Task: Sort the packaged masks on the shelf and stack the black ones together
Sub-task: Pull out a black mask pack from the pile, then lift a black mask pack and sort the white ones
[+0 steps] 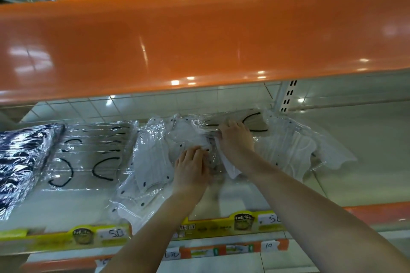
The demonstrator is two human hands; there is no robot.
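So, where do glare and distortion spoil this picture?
Head view: ceiling lights streak the orange shelf edge, which the wide lens bows; glare on the clear mask packets hides their contents; the left hand and right hand look slightly soft.

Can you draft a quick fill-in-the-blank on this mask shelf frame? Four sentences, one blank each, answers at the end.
1. The shelf lip above the masks is coloured ____.
2. The price tag on the yellow strip reads ____.
3. The black packs lie at the far ____ of the shelf.
4. Both the left hand and the right hand rest on packs of ____ masks.

Answers: orange; 5.0; left; white
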